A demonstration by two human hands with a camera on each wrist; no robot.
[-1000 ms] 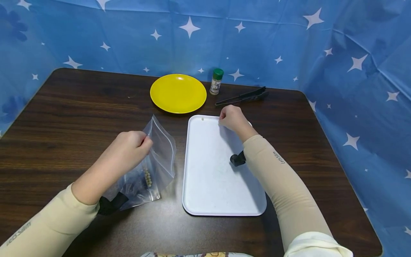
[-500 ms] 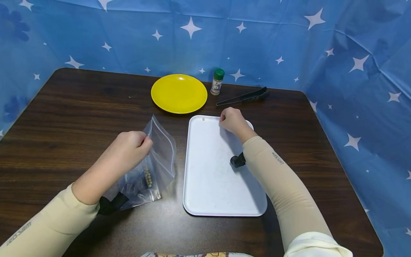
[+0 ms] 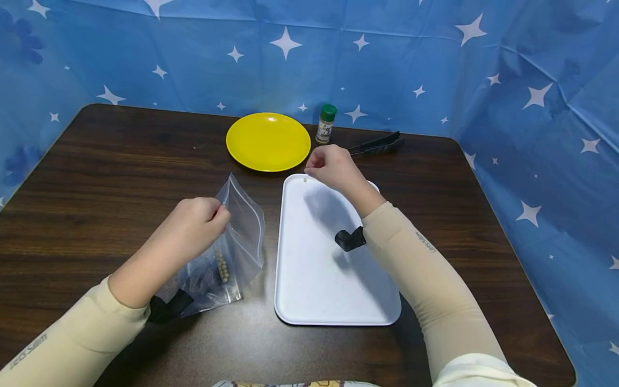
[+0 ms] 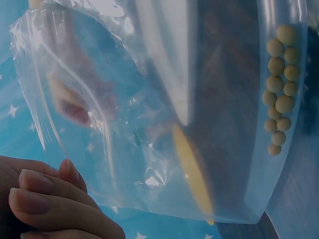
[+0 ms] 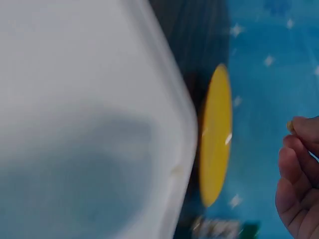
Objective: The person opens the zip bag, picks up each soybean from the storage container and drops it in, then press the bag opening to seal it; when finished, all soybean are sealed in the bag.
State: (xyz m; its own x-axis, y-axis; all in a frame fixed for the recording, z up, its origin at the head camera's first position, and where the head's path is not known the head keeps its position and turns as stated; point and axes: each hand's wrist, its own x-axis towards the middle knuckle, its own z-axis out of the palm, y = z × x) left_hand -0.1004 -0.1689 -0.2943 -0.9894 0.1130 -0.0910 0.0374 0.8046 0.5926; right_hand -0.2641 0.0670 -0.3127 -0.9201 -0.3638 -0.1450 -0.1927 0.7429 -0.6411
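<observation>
My left hand [image 3: 195, 223] holds a clear zip bag [image 3: 244, 228] by its top edge, left of the white tray [image 3: 314, 290]. Round beige beans, likely soybeans [image 4: 285, 103], lie stacked in a strip along the bag's bottom in the left wrist view. Over the tray's far edge hovers my right hand [image 3: 333, 166], thumb and forefinger together. Between those fingertips the right wrist view shows a small bean [image 5: 290, 126]. Another single bean [image 3: 305, 180] lies on the tray by its far rim, just below the right hand.
Behind the tray are a yellow plate [image 3: 268, 142], a green-capped seasoning bottle [image 3: 325, 124] and black tongs [image 3: 382, 144], partly hidden by the right hand. A blue star-printed curtain [image 3: 285, 64] hangs along the back of the dark wooden table [image 3: 121, 177].
My right hand has lifted from the tray's far right and moved left, toward the bean near the far rim. The left hand and the bag have stayed put.
</observation>
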